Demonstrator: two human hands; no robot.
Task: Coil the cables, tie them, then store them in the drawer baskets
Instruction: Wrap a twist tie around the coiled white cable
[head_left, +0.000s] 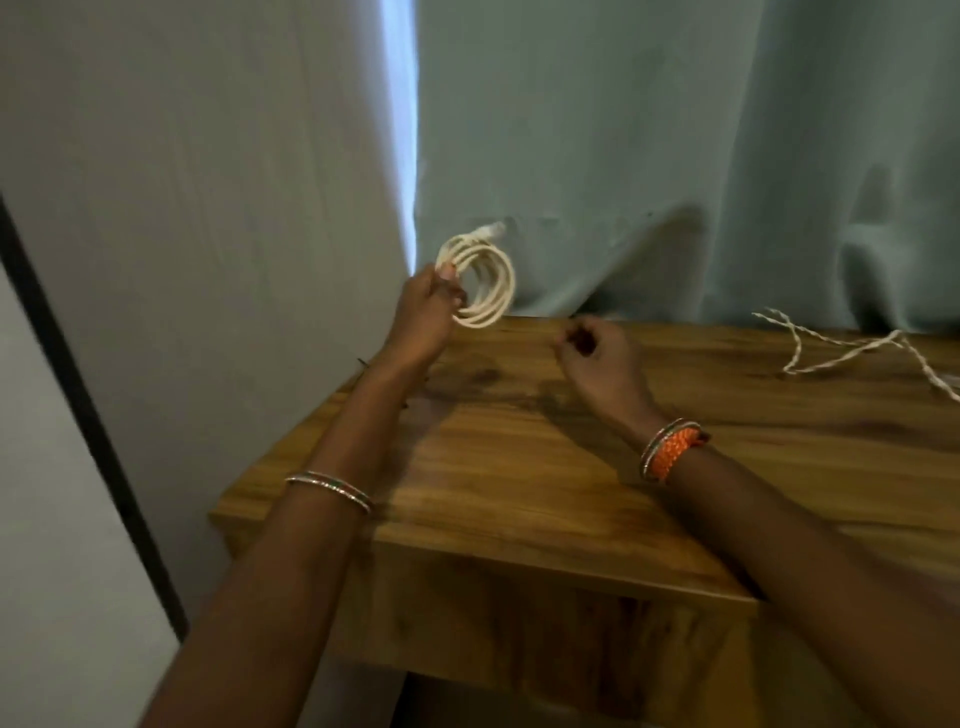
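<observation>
A cream-white cable (491, 280) is wound into a round coil of several loops, its plug end sticking up at the top. My left hand (426, 312) grips the coil's left side and holds it upright above the back left corner of the wooden table (519, 467). My right hand (597, 358) hovers just over the table to the right of the coil, apart from it, fingers curled inward with nothing seen in them. A thin twisted white string (852, 351) lies loose on the table at the far right.
A grey-green curtain (675, 156) hangs right behind the table's back edge. A pale wall (208, 208) stands to the left. The front panel (519, 623) under the table top faces me. No baskets are in view.
</observation>
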